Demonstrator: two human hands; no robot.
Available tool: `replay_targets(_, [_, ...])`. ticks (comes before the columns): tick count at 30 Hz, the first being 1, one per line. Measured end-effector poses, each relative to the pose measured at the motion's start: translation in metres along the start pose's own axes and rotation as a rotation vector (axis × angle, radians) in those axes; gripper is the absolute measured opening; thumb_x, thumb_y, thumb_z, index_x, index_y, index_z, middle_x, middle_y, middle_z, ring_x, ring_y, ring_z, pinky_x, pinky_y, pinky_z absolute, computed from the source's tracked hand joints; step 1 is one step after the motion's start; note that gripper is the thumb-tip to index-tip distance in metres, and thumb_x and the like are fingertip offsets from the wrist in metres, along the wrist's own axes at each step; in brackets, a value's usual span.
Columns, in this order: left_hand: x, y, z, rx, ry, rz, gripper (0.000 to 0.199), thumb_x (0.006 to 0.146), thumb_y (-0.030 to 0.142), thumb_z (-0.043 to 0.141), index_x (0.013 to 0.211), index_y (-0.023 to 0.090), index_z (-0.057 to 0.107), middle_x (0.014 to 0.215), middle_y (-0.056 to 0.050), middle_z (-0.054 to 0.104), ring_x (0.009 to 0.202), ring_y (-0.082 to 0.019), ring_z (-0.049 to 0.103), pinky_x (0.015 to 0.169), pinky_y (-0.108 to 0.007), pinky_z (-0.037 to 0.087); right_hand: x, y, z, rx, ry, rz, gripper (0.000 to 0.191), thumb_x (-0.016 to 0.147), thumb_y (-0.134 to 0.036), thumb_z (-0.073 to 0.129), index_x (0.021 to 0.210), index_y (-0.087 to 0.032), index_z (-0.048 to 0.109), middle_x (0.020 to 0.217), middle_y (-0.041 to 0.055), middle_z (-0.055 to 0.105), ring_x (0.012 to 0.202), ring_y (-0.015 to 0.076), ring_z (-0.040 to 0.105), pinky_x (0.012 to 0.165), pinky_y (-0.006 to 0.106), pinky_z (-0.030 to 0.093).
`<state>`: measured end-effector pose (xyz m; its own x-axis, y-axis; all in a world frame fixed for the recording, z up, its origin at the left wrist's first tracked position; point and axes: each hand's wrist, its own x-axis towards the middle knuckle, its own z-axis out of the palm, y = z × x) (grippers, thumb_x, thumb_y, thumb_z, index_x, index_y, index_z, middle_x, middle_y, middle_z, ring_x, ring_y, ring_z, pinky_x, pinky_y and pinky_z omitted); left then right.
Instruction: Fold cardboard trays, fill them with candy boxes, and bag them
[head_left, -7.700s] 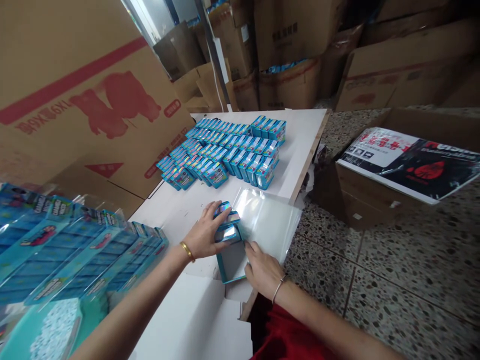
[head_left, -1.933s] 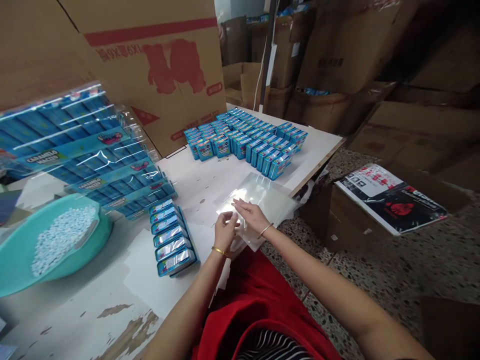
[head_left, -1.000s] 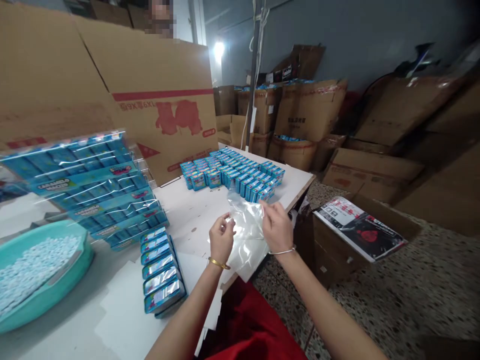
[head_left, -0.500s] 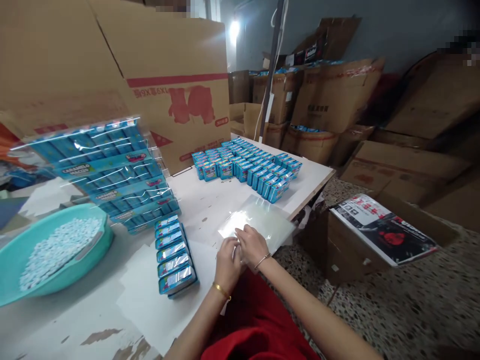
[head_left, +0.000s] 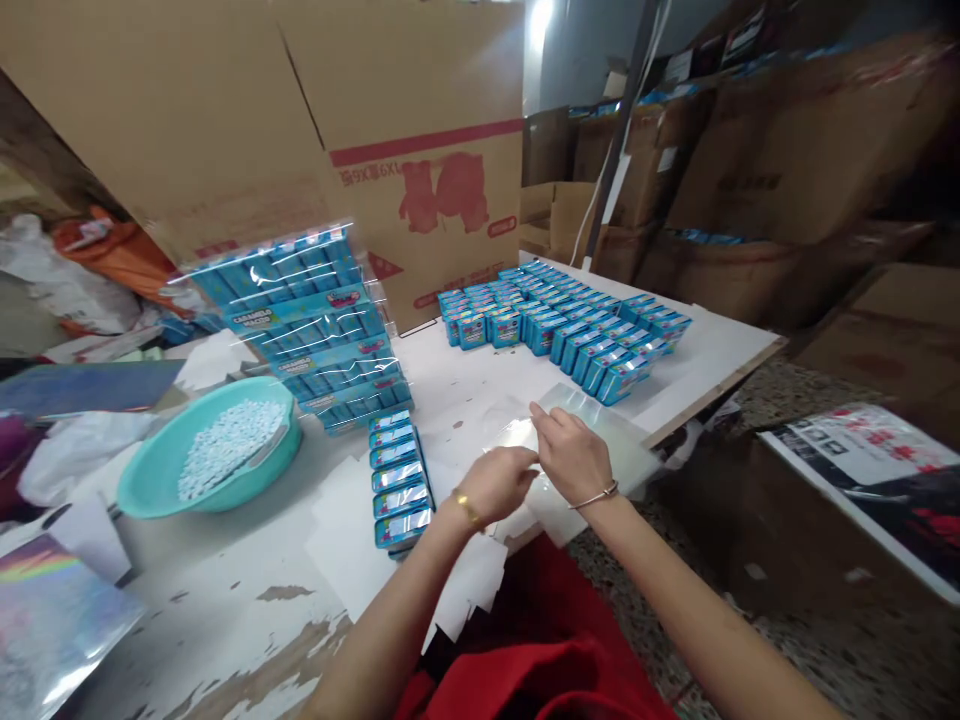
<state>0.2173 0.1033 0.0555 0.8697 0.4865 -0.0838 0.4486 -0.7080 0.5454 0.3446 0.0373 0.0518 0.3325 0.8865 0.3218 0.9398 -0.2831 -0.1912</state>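
A stack of clear plastic film (head_left: 616, 440) lies at the table's front right edge. Over its near left side, my left hand (head_left: 496, 486) has its fingers pinched together on a thin piece of the film. My right hand (head_left: 574, 455) is closed beside it, thumb and fingertips meeting the same film; the exact grip is partly hidden. Left of my hands, a row of blue tins (head_left: 401, 480) stands on white paper. Behind that row rises a pile of film-wrapped blue packs (head_left: 319, 335). Many more blue tins (head_left: 562, 320) stand grouped farther back.
A turquoise basin (head_left: 217, 495) of small pale pieces sits on the left. A large cardboard box (head_left: 427, 90) walls off the table's back, with a dark pole (head_left: 621, 130) right of it. A carton (head_left: 697, 530) stands on the floor beyond the right edge.
The view has swung left. My hands have risen a little off the stack, and a piece of film now shows pulled partly loose between them.
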Motion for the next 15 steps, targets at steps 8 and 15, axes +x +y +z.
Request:
replay_targets(8, [-0.103,-0.109,-0.037,-0.939,0.991,-0.848,0.049,0.087,0.056,0.041,0.097,0.014,0.063,0.103,-0.012,0.067,0.090,-0.021,0.064,0.069,-0.028,0.051,-0.009,-0.074,0.040,0.047,-0.360,-0.161,0.041,0.091,-0.016,0.034,0.129,-0.013,0.049,0.105,0.0138,0.062,0.094,0.0216,0.057,0.069,0.029,0.043])
replay_targets(15, [-0.085,-0.092,-0.002,-1.576,0.826,-0.791,0.063,0.086,0.066,0.035,0.103,0.013,0.064,0.084,-0.010,0.071,0.070,-0.022,0.070,0.070,-0.036,0.056,-0.031,-0.102,0.072,0.284,-0.535,-0.250,0.041,0.085,-0.008,0.037,0.122,-0.017,0.053,0.103,0.0096,0.063,0.094,0.0202,0.058,0.073,0.027,0.042])
